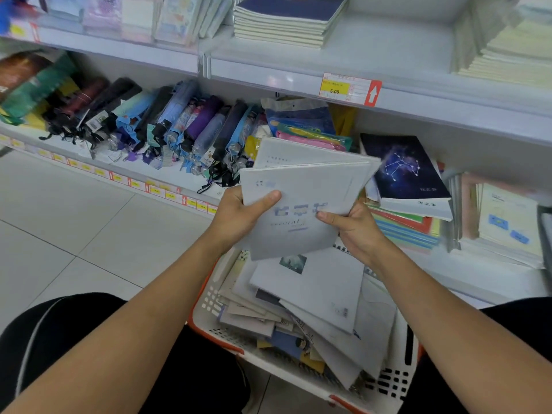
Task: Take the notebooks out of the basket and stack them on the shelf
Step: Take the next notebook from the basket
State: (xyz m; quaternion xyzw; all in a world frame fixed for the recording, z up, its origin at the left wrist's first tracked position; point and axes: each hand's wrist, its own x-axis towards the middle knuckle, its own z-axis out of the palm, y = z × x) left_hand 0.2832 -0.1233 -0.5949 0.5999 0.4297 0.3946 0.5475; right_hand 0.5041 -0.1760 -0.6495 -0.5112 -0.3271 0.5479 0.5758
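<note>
A small bundle of pale grey notebooks (307, 189) hangs in the air in front of the lower shelf (484, 279). My left hand (242, 213) grips its left edge with the thumb on the cover. My right hand (355, 228) holds its lower right corner, thumb on top. Below them a white basket with an orange rim (209, 306) stands between my knees, holding several more notebooks (313, 297) in a loose pile. On the shelf to the right lies a dark blue constellation notebook (403, 171) on a stack.
Folded umbrellas (167, 127) fill the lower shelf at the left. Coloured folders (403, 231) sit under the constellation notebook, with paler stacks (504, 219) further right. The upper shelf (388, 55) carries a notebook pile (283, 22) and a price tag (349, 88). Tiled floor lies at the left.
</note>
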